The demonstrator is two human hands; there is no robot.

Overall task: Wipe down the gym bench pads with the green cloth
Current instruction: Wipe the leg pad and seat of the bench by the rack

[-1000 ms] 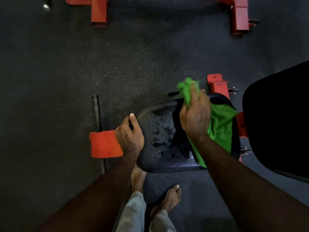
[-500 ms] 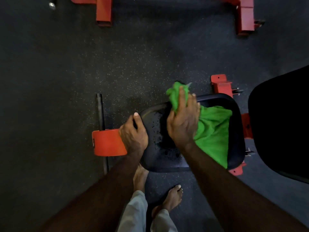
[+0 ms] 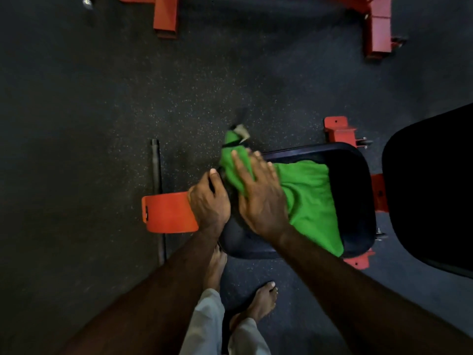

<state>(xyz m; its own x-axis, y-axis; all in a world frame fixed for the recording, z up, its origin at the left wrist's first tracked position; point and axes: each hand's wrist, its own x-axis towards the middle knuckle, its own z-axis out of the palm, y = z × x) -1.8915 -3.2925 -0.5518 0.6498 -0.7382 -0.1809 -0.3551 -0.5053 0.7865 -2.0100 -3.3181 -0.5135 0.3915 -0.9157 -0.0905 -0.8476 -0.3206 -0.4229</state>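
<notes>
My right hand (image 3: 258, 198) pressed the green cloth (image 3: 309, 198) flat-fingered onto the seat pad (image 3: 358, 201) (left hand (image 3: 208, 201) gripped its edge).

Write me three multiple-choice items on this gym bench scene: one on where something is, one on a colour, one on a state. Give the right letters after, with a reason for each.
1. Where does the left hand rest?
A. On the seat pad's left end, beside the orange frame piece
B. On the floor
C. On the large pad at the right

2. What colour is the cloth?
A. Blue
B. Green
C. White

3. How does the right hand lie on the cloth?
A. Clenched in a fist above it
B. Pinching one corner in the air
C. Fingers spread flat, pressing it onto the pad

Answers:
1 A: the hand grips the pad's end next to the orange piece.
2 B: the cloth is bright green against the black pad.
3 C: the straight fingers lie on the cloth, which spreads over the pad.
</notes>
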